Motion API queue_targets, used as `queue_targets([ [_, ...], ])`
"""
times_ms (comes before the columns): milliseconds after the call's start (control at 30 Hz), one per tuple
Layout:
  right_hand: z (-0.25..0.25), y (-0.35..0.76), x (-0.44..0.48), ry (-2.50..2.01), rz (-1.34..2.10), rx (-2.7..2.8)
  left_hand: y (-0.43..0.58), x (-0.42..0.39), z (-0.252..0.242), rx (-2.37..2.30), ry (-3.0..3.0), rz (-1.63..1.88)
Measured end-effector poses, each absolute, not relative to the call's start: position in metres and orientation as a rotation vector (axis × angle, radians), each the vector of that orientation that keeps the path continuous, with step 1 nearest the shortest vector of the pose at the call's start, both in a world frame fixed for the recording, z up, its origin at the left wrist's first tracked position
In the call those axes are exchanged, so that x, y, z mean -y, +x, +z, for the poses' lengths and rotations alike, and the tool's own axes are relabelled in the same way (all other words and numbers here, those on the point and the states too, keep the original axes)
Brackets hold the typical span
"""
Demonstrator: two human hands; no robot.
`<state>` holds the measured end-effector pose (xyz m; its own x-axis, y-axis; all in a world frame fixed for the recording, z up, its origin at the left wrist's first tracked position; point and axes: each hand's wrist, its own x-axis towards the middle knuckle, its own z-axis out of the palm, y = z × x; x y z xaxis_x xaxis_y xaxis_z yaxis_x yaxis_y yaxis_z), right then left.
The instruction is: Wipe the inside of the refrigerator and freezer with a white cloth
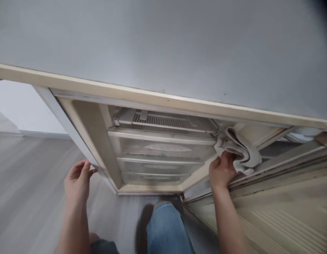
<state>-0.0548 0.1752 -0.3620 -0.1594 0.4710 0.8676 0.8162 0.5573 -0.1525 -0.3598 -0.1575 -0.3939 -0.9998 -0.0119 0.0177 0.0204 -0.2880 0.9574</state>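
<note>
My right hand (222, 170) grips a crumpled grey-white cloth (244, 150) at the inner right side of an open upright freezer, close to the hinge side. Part of the cloth hangs in loose folds over the hand. My left hand (78, 180) is at the outer left edge of the freezer frame (81, 137), its fingers curled in and its thumb near the edge. What these fingers hold, if anything, I cannot make out. Inside the freezer are a wire rack (163, 119) and several clear-fronted drawers (163, 146), all in place.
The freezer's grey top (163, 46) fills the upper view, with a cream front rim. On the right the ribbed inner side of the open door (285, 211) stands out. Grey plank floor (33, 183) lies at left, and a knee in blue denim (167, 229) is below the drawers.
</note>
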Motion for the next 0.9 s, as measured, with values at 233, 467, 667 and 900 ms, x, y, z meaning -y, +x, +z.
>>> queue_targets([
  [233,-0.428,-0.049,-0.15,-1.12,-0.569,1.917,-0.37,0.168,-0.406,2.189,-0.013,-2.123],
  [467,-0.506,-0.042,-0.118,-1.412,-0.372,2.148,-0.359,0.171,-0.398,2.364,-0.036,-1.92],
  [667,-0.55,-0.035,-0.101,-1.576,-0.293,2.532,-0.358,0.168,-0.395,2.322,0.011,-1.963],
  [900,-0.553,-0.037,-0.093,-1.519,-0.331,2.56,-0.357,0.162,-0.394,2.236,0.073,-2.044],
])
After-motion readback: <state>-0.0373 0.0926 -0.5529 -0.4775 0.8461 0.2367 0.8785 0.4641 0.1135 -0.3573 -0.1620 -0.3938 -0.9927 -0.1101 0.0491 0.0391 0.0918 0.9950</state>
